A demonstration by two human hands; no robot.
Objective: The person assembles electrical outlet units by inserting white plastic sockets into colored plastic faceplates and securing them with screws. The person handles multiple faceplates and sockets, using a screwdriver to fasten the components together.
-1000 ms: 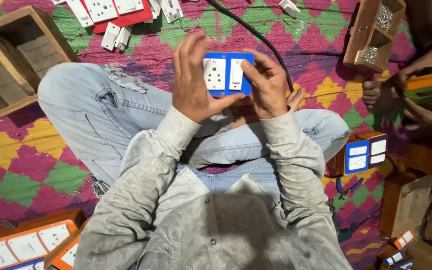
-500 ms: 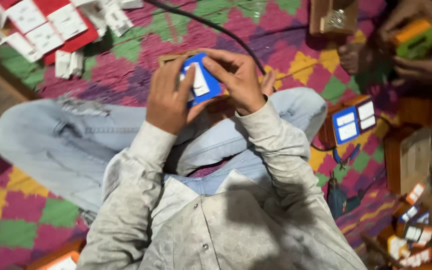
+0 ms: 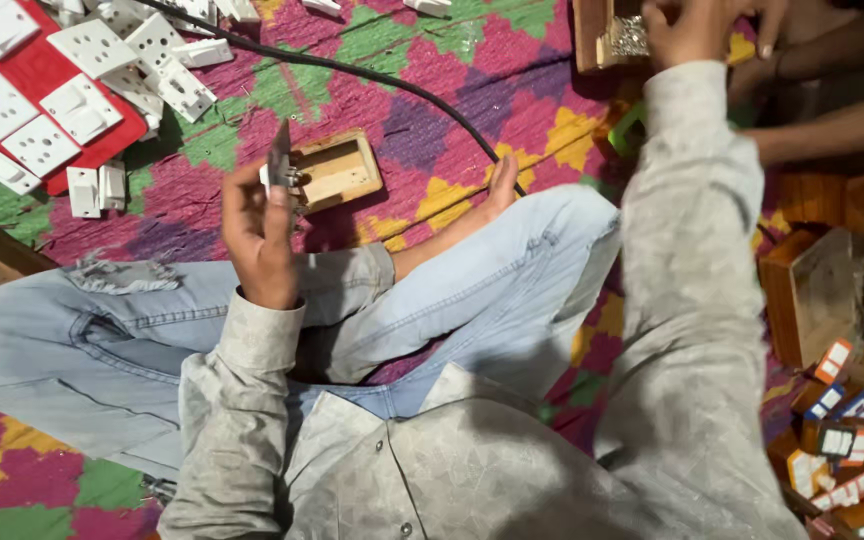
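My left hand (image 3: pixel 257 235) is raised over my left knee and grips a switch plate (image 3: pixel 278 160), which shows edge-on as a thin dark sliver. Just beyond it a small open wooden box (image 3: pixel 337 170) lies on the patterned mat. My right arm stretches to the far upper right. There my right hand (image 3: pixel 697 30) rests over a wooden tray of small shiny parts (image 3: pixel 612 38). Its fingers point down into the tray, and I cannot tell if they hold anything.
White sockets and switches (image 3: pixel 42 110) lie on a red sheet at the upper left. A black cable (image 3: pixel 402 85) crosses the mat. Another person's arms (image 3: pixel 822 95) work at the upper right. Wooden boxes (image 3: pixel 812 290) and several finished switch boards (image 3: pixel 837 440) are stacked at the right.
My right hand has let go of the blue switch plate and reached to the far right tray. My left hand keeps the plate, now turned edge-on.
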